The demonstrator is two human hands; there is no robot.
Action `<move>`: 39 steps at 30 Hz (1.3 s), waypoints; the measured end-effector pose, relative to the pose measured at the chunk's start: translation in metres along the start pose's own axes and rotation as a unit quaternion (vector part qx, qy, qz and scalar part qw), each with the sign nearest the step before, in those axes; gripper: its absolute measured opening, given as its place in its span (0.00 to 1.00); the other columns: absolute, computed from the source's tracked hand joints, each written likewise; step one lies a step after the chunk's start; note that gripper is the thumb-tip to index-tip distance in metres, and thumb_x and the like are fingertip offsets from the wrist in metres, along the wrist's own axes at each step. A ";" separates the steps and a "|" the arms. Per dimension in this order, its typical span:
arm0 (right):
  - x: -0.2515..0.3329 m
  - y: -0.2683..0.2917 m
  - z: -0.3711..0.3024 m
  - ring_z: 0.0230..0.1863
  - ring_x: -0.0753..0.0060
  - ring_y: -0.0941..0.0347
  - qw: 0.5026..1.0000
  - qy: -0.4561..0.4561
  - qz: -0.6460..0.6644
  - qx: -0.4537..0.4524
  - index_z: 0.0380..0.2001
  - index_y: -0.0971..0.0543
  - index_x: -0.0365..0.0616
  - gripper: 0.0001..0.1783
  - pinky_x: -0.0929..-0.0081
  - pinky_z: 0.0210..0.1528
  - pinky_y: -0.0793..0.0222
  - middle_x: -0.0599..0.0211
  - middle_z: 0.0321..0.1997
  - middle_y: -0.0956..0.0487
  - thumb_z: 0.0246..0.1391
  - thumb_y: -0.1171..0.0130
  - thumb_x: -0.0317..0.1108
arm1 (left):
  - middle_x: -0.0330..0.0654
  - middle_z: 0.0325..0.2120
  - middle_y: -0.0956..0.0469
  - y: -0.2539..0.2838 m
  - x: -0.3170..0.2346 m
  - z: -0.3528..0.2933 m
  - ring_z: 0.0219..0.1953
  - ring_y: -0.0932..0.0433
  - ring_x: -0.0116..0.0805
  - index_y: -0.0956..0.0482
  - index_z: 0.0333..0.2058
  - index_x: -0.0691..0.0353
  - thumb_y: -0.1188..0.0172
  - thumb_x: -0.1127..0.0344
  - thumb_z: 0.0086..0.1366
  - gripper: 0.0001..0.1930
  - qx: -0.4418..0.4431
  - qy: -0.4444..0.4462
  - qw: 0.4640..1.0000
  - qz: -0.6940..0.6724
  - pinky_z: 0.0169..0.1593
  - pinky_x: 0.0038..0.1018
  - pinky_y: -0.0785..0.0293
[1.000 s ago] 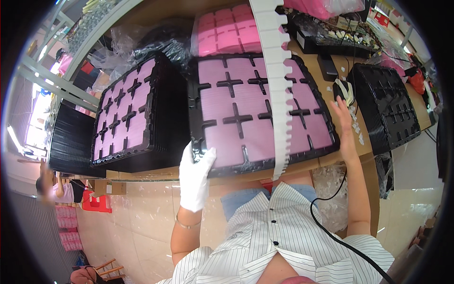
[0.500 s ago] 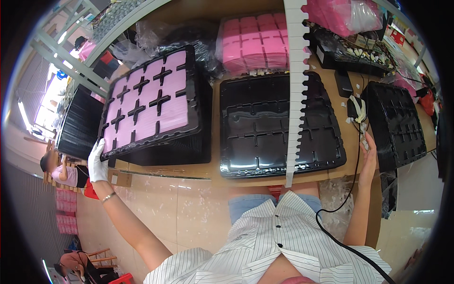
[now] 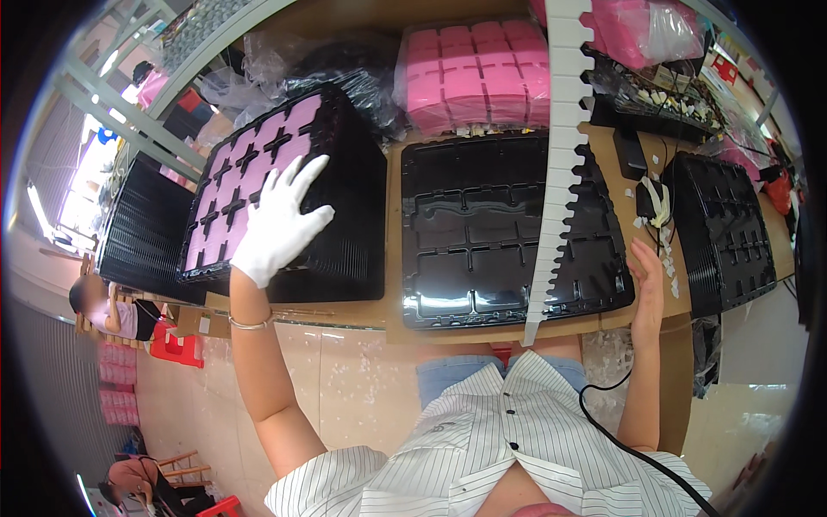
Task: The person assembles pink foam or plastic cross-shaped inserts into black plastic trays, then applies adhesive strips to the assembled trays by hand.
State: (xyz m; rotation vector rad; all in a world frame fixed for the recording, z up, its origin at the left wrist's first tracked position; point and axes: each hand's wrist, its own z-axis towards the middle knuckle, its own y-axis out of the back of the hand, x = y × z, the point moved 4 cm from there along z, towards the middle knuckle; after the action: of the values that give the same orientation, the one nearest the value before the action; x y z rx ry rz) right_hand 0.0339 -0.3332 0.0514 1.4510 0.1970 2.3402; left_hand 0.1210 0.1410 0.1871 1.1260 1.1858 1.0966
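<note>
Since half a second ago, the gloved left hand (image 3: pixel 277 222) has moved onto the pink-filled tray stack (image 3: pixel 284 202), fingers spread flat, holding nothing. Nearer right, the bare right hand (image 3: pixel 648 289) rests open against the empty black tray (image 3: pixel 482 233). Farther back sit pink foam blocks (image 3: pixel 478 73).

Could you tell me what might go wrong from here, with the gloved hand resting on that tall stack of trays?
The left hand presses flat on the stack of black trays, which stands near the table edge; a push might tip it off. The pink foam pads on top could shift. The white toothed strip hanging over the empty black tray might snag the right hand.
</note>
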 end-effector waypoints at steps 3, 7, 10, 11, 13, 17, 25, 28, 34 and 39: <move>-0.004 0.012 -0.010 0.63 0.59 0.38 1.000 -0.014 0.001 0.004 0.57 0.31 0.35 0.31 0.64 0.64 0.43 0.52 0.63 0.36 0.69 0.69 0.50 | 0.47 0.68 0.49 -0.002 0.008 -0.002 0.71 0.56 0.52 0.44 0.66 0.38 0.42 0.51 0.58 0.37 0.008 -0.014 1.000 -0.015 0.65 0.65 0.60; -0.010 0.021 -0.017 0.63 0.60 0.37 0.999 -0.036 -0.010 -0.010 0.55 0.29 0.34 0.30 0.65 0.64 0.42 0.52 0.62 0.34 0.70 0.70 0.49 | 0.48 0.68 0.49 -0.006 -0.006 -0.006 0.71 0.55 0.52 0.46 0.67 0.42 0.41 0.53 0.57 0.40 0.026 -0.056 0.998 -0.024 0.65 0.64 0.58; -0.006 0.011 -0.013 0.60 0.61 0.35 0.999 -0.015 0.030 -0.019 0.53 0.27 0.34 0.25 0.68 0.61 0.39 0.53 0.60 0.32 0.69 0.66 0.42 | 0.47 0.68 0.49 -0.007 -0.006 0.008 0.70 0.53 0.53 0.47 0.68 0.44 0.42 0.56 0.57 0.40 0.013 -0.067 0.996 -0.054 0.63 0.67 0.57; -0.004 0.007 -0.012 0.60 0.61 0.35 0.999 -0.027 0.027 -0.017 0.53 0.27 0.34 0.25 0.68 0.61 0.39 0.53 0.60 0.32 0.69 0.66 0.42 | 0.47 0.67 0.45 -0.008 -0.006 0.008 0.70 0.51 0.52 0.44 0.67 0.46 0.42 0.55 0.59 0.37 0.000 -0.052 0.999 0.003 0.63 0.66 0.56; 0.009 -0.001 -0.009 0.57 0.64 0.32 0.999 -0.035 0.019 0.020 0.49 0.25 0.33 0.17 0.71 0.58 0.36 0.55 0.56 0.28 0.66 0.57 0.33 | 0.47 0.64 0.39 -0.010 -0.045 -0.004 0.68 0.46 0.51 0.39 0.64 0.52 0.40 0.53 0.59 0.35 -0.092 0.018 0.972 0.214 0.63 0.66 0.55; 0.020 -0.031 -0.017 0.48 0.71 0.29 0.989 -0.085 0.003 0.117 0.47 0.23 0.37 0.16 0.77 0.46 0.34 0.62 0.47 0.21 0.54 0.41 0.26 | 0.50 0.48 0.26 -0.043 -0.162 -0.035 0.40 0.24 0.39 0.32 0.58 0.65 0.26 0.51 0.46 0.43 0.001 -0.122 0.937 -0.327 0.46 0.32 0.26; 0.036 -0.085 -0.025 0.34 0.80 0.26 0.967 -0.198 0.060 0.148 0.41 0.21 0.40 0.17 0.82 0.37 0.31 0.69 0.37 0.18 0.47 0.32 0.30 | 0.37 0.27 0.19 -0.123 -0.198 -0.037 0.23 0.25 0.18 0.20 0.37 0.67 0.33 0.66 0.61 0.11 0.039 0.068 0.734 -0.674 0.27 0.15 0.29; 0.040 -0.102 -0.016 0.34 0.84 0.27 0.946 -0.254 0.168 0.115 0.37 0.21 0.38 0.09 0.84 0.38 0.31 0.69 0.36 0.19 0.51 0.35 0.26 | 0.39 0.28 0.19 -0.124 -0.173 -0.038 0.23 0.25 0.19 0.20 0.39 0.68 0.34 0.67 0.61 0.11 -0.008 0.131 0.728 -0.673 0.28 0.15 0.29; 0.050 -0.135 0.017 0.34 0.79 0.26 0.965 -0.157 0.103 0.180 0.32 0.20 0.38 0.06 0.81 0.41 0.30 0.66 0.34 0.20 0.49 0.36 0.21 | 0.38 0.23 0.21 -0.118 -0.132 -0.043 0.21 0.26 0.19 0.20 0.36 0.69 0.35 0.68 0.61 0.09 -0.109 0.173 0.711 -0.672 0.27 0.15 0.32; 0.085 -0.154 0.049 0.39 0.72 0.27 0.908 0.363 -0.007 0.210 0.29 0.19 0.42 0.04 0.75 0.43 0.30 0.65 0.38 0.23 0.47 0.35 0.23 | 0.37 0.27 0.21 -0.116 -0.098 -0.039 0.24 0.27 0.19 0.20 0.40 0.68 0.38 0.69 0.64 0.09 -0.214 0.168 0.710 -0.649 0.28 0.15 0.32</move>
State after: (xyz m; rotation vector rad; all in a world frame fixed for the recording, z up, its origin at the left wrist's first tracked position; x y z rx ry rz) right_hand 0.0808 -0.1622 0.0963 0.6296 0.9483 2.8337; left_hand 0.0792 0.0329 0.0816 -0.4082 1.4620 0.3494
